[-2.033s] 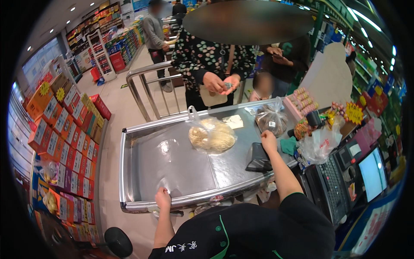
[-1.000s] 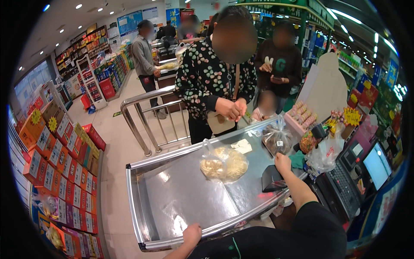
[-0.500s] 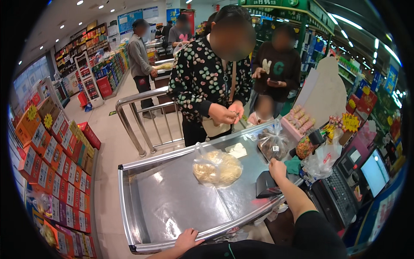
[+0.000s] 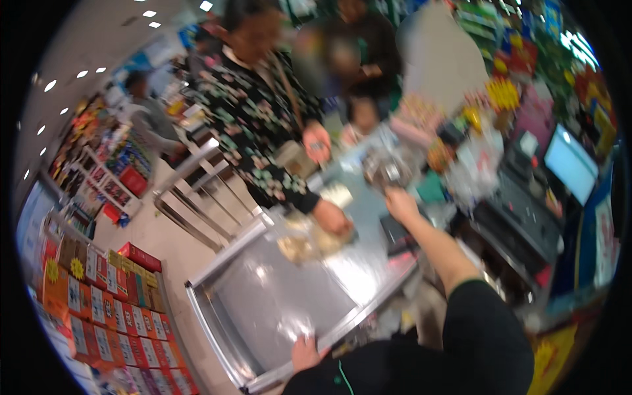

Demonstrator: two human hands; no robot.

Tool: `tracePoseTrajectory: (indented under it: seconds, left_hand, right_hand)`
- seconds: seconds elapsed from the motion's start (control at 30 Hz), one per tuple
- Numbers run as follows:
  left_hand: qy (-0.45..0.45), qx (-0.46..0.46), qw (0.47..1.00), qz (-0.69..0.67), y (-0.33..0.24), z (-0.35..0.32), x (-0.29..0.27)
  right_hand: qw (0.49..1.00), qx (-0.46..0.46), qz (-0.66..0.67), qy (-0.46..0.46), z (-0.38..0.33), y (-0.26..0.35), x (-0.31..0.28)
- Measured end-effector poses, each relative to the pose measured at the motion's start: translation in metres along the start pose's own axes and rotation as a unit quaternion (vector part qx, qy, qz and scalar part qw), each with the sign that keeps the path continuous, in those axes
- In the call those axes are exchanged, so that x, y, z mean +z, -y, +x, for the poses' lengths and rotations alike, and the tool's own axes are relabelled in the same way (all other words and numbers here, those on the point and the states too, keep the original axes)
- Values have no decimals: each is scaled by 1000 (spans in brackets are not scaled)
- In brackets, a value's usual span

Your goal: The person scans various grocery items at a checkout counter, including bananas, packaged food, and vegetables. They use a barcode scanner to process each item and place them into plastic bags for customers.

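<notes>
The picture is blurred by motion. My right hand [image 4: 399, 203] reaches forward over the far end of a steel checkout counter [image 4: 276, 296] and grips a clear plastic bag of goods [image 4: 384, 169]. My left hand [image 4: 305, 351] rests on the counter's near rim, fingers down on the metal, holding nothing. A second clear bag with pale round items [image 4: 304, 242] lies mid-counter. A customer in a dark flowered top stands across the counter; one of their hands [image 4: 332, 217] is on that bag, the other [image 4: 316, 143] is raised at chest height.
A monitor [image 4: 570, 164] and register equipment [image 4: 520, 224] stand at the right, with small goods piled behind. Red and orange boxed goods [image 4: 99, 296] fill shelves at the left. A metal railing [image 4: 197, 197] runs beside the counter. Other people stand behind the customer.
The view has swung and tilted. The customer has leaned in and put a hand on the bag of pale items. My right hand stays at the far bag; my left stays on the near rim.
</notes>
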State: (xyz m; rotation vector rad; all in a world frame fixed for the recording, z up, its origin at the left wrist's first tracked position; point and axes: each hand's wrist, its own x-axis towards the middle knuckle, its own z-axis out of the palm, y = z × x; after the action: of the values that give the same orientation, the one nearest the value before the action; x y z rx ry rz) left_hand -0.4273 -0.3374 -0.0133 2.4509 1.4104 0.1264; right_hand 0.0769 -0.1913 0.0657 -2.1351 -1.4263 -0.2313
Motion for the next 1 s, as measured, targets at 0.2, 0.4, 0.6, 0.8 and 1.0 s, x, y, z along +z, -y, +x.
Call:
tracePoseTrajectory:
  seconds: [0.2, 0.4, 0.6, 0.8, 1.0]
  left_hand:
    - [-78, 39, 996, 14, -2, 7, 2]
    - [-123, -156, 965, -169, 34, 11, 39]
    - [-135, -239, 957, -93, 13, 25, 31]
    - [-152, -330, 929, -67, 1, 27, 19]
    - [-259, -341, 902, -48, 2, 20, 28]
  right_hand:
    - [993, 44, 60, -94, 3, -8, -18]
    - [901, 74, 163, -395, 60, -22, -105]
    - [936, -128, 298, -139, -37, 55, -91]
    - [917, -38, 370, 147, -155, 89, 1]
    - [939, 195, 257, 122, -146, 65, 90]
